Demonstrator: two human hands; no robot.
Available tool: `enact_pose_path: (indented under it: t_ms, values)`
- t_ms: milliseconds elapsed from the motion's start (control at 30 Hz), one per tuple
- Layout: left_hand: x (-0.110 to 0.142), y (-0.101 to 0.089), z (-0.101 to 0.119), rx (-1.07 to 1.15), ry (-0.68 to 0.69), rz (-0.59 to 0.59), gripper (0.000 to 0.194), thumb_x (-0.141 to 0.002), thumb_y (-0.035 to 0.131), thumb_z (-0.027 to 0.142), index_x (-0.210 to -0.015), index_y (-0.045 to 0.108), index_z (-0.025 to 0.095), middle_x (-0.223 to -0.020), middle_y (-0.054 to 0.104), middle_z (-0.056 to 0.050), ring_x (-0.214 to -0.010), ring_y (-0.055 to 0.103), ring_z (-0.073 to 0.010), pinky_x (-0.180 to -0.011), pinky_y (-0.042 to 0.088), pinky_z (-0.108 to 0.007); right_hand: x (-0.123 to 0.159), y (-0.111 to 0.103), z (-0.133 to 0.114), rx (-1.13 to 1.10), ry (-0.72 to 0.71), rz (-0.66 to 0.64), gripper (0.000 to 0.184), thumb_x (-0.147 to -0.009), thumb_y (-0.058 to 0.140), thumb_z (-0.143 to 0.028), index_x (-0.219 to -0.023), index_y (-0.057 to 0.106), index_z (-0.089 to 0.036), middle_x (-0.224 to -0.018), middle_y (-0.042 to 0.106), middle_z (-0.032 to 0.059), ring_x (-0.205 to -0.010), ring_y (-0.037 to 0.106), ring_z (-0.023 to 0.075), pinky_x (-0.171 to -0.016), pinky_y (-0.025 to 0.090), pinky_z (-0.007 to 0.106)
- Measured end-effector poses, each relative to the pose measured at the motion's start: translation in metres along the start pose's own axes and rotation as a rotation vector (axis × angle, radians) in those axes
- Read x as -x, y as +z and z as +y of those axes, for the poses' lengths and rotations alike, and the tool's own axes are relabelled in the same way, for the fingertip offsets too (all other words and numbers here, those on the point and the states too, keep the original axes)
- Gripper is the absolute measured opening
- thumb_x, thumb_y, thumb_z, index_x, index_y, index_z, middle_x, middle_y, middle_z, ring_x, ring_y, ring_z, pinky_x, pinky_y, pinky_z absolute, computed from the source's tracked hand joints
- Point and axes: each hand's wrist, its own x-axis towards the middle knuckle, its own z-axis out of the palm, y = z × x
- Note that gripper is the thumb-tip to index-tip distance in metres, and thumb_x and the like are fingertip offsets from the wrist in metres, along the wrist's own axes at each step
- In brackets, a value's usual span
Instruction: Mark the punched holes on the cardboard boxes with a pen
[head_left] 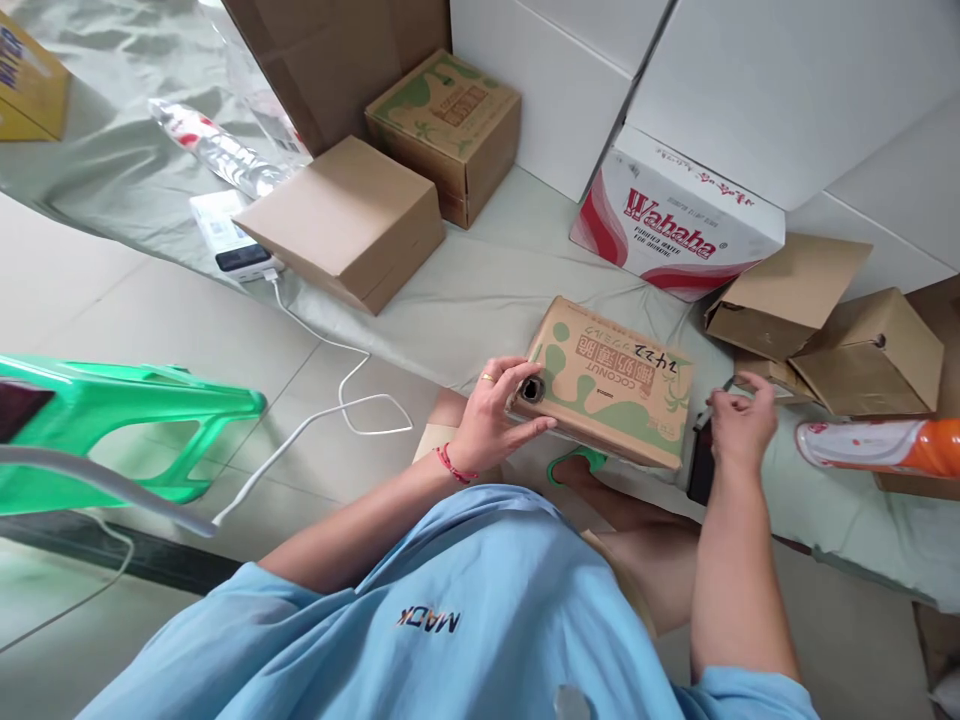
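A brown cardboard box [622, 385] with green splashes, the word COCONUT and a handwritten number lies on the cloth-covered table's front edge. My left hand [495, 410] grips its left end, fingers on the upper corner and thumb along the near edge. Between them a dark round hole [531, 390] shows at the box's corner. Just off the box's right end is my right hand [742, 415], fingers bent and pinched together. Something thin and dark is at its fingertips, too small to name. Beside it lies a flat black object [700, 462], partly hidden by the wrist.
Behind stand a plain carton [345, 215], another coconut box [450, 120] and a white Wahaha carton [679, 220]. Opened boxes [870, 350] and an orange-and-white bottle [877, 445] are at right. A white cable [341, 400] hangs from a power bank [244, 262] near a green stool [150, 430].
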Motion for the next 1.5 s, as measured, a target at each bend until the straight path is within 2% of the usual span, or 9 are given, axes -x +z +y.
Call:
enact_pose_path:
  t_ms: [133, 200, 267, 367, 467, 600, 867, 1300, 1500]
  values:
    - [-0.011, 0.001, -0.015, 0.071, 0.008, -0.095, 0.096, -0.085, 0.079, 0.085, -0.158, 0.059, 0.025, -0.149, 0.058, -0.020, -0.138, 0.058, -0.0355, -0.115, 0.058, -0.055, 0.007, -0.037, -0.036, -0.551, -0.033, -0.007, 0.045, -0.085, 0.047, -0.053, -0.113, 0.066, -0.024, -0.071, 0.052, -0.0053, -0.044, 0.034, 0.0095, -0.044, 0.031, 0.025]
    - [-0.018, 0.002, -0.022, 0.027, 0.074, -0.147, 0.100, -0.082, 0.081, 0.087, -0.158, 0.062, 0.026, -0.163, 0.048, -0.023, -0.156, 0.044, -0.0433, -0.124, 0.050, -0.062, 0.020, -0.046, -0.063, -1.012, -0.099, -0.139, 0.038, -0.080, 0.063, -0.051, -0.106, 0.073, -0.026, -0.074, 0.057, -0.0035, -0.047, 0.039, 0.0078, -0.043, 0.034, 0.023]
    - [-0.026, 0.005, -0.031, 0.025, 0.154, -0.185, 0.097, -0.082, 0.082, 0.085, -0.157, 0.063, 0.027, -0.175, 0.034, -0.023, -0.167, 0.029, -0.0477, -0.130, 0.041, -0.067, 0.039, -0.041, -0.091, -1.186, -0.167, -0.330, 0.039, -0.074, 0.083, -0.043, -0.109, 0.078, -0.027, -0.072, 0.062, -0.0039, -0.048, 0.046, 0.0076, -0.044, 0.039, 0.022]
    - [-0.035, 0.014, -0.049, 0.134, 0.276, -0.186, 0.096, -0.085, 0.082, 0.082, -0.161, 0.057, 0.029, -0.178, 0.029, -0.024, -0.167, 0.032, -0.0463, -0.131, 0.041, -0.067, 0.070, -0.014, -0.126, -1.160, -0.273, -0.574, 0.029, -0.079, 0.094, -0.046, -0.091, 0.075, -0.027, -0.051, 0.048, -0.0098, -0.036, 0.033, 0.0065, -0.037, 0.030, 0.021]
    - [-0.041, 0.021, -0.066, 0.200, 0.408, -0.129, 0.104, -0.080, 0.086, 0.083, -0.163, 0.051, 0.031, -0.173, 0.035, -0.025, -0.163, 0.041, -0.0462, -0.125, 0.048, -0.067, 0.092, 0.019, -0.147, -1.051, -0.297, -0.700, 0.049, -0.097, 0.079, -0.061, -0.070, 0.065, -0.022, -0.046, 0.039, -0.0083, -0.034, 0.028, 0.0053, -0.040, 0.027, 0.023]
    - [-0.043, 0.030, -0.076, 0.156, 0.494, -0.072, 0.106, -0.080, 0.084, 0.085, -0.163, 0.048, 0.031, -0.168, 0.037, -0.026, -0.158, 0.047, -0.0464, -0.118, 0.055, -0.066, 0.101, 0.039, -0.153, -0.820, -0.226, -0.744, 0.042, -0.105, 0.068, -0.062, -0.093, 0.077, -0.022, -0.061, 0.057, -0.0034, -0.045, 0.047, 0.0084, -0.044, 0.032, 0.023]
    - [-0.046, 0.053, -0.086, 0.113, 0.641, 0.150, 0.107, -0.086, 0.077, 0.084, -0.171, 0.040, 0.031, -0.168, 0.041, -0.023, -0.154, 0.051, -0.0456, -0.116, 0.056, -0.066, 0.102, 0.033, -0.154, -0.652, -0.434, -0.880, 0.010, -0.098, 0.079, -0.031, -0.105, 0.076, -0.024, -0.086, 0.081, 0.0019, -0.073, 0.074, 0.0156, -0.066, 0.056, 0.026]
    - [-0.043, 0.054, -0.087, 0.029, 0.615, 0.169, 0.103, -0.091, 0.063, 0.090, -0.173, 0.031, 0.039, -0.171, 0.042, -0.019, -0.154, 0.054, -0.0431, -0.115, 0.059, -0.066, 0.101, 0.031, -0.151, -0.460, -0.618, -0.948, 0.010, -0.102, 0.073, -0.028, -0.108, 0.079, -0.024, -0.087, 0.083, 0.0021, -0.072, 0.076, 0.0164, -0.064, 0.056, 0.027]
    - [-0.045, 0.055, -0.086, 0.047, 0.675, 0.202, 0.103, -0.093, 0.068, 0.084, -0.172, 0.036, 0.027, -0.166, 0.044, -0.025, -0.153, 0.054, -0.0441, -0.116, 0.058, -0.066, 0.103, 0.033, -0.152, -0.413, -0.643, -0.941, 0.010, -0.104, 0.071, -0.029, -0.108, 0.079, -0.024, -0.086, 0.083, 0.0017, -0.072, 0.077, 0.0168, -0.066, 0.057, 0.028]
